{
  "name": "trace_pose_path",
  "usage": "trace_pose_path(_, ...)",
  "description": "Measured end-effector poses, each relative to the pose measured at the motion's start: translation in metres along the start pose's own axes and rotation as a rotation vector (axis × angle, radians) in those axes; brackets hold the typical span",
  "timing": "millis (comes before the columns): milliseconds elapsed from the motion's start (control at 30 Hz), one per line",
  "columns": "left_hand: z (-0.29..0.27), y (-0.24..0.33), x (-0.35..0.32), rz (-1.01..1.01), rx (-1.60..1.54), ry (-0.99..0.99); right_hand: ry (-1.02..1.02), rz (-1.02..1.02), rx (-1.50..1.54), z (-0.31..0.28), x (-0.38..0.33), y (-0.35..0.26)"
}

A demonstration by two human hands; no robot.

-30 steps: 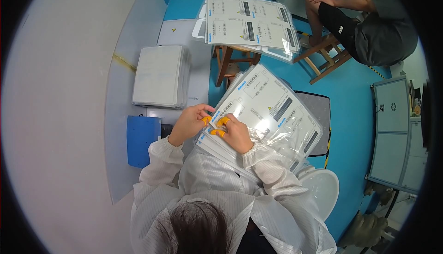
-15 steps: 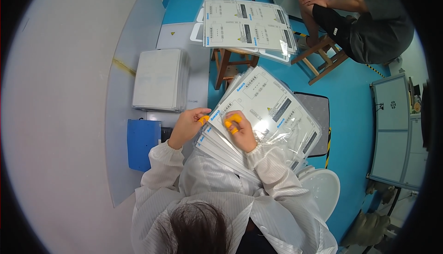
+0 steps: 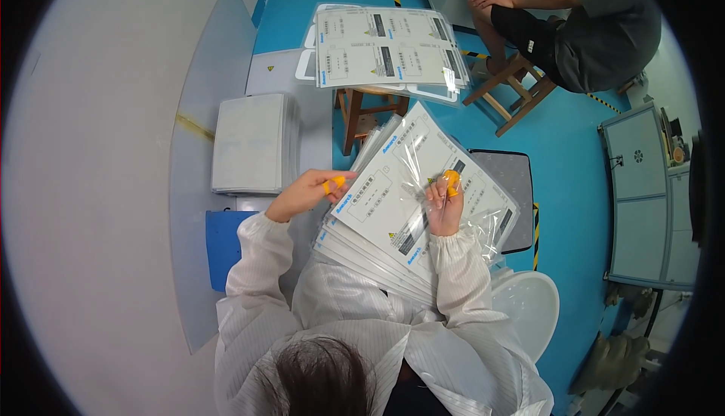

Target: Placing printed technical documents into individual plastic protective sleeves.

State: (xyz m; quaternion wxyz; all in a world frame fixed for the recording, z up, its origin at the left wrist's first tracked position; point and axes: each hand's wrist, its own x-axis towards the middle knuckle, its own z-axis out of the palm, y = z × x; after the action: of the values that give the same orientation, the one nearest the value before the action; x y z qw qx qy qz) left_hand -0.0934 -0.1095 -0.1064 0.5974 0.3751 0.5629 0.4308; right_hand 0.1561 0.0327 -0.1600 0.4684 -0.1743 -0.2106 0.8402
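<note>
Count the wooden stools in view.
2. One brown wooden stool stands under the far spread of printed sheets; the other wooden stool is under the seated person at top right. Others may be hidden.

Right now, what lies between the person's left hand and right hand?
In the head view, between the left hand and the right hand lies the top printed sheet of the lap stack, in clear plastic.

Blue floor, wooden stool, grey cabinet.
</note>
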Motion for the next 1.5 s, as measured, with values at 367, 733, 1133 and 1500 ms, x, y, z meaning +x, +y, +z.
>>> trace_pose_path(367,-0.006,0.045,0.081,0.329,0.405,0.266,0.237,-0.433,-0.201,-0.139,-0.033,-0.192)
trace_pose_path(733,-0.150,0.009,0.213,0.401,-0.226,0.846,0.465,-0.897,-0.064,-0.267,-0.216,-0.369)
trace_pose_path(1133,-0.168,0.021,0.243,0.317,0.705,1.143,-0.025,-0.764,-0.325,-0.027,-0.137,-0.284)
trace_pose_path(1500,-0.051,-0.023,0.063,0.051,0.462,0.166,-0.369,0.228,-0.768,0.067,-0.016,-0.018)
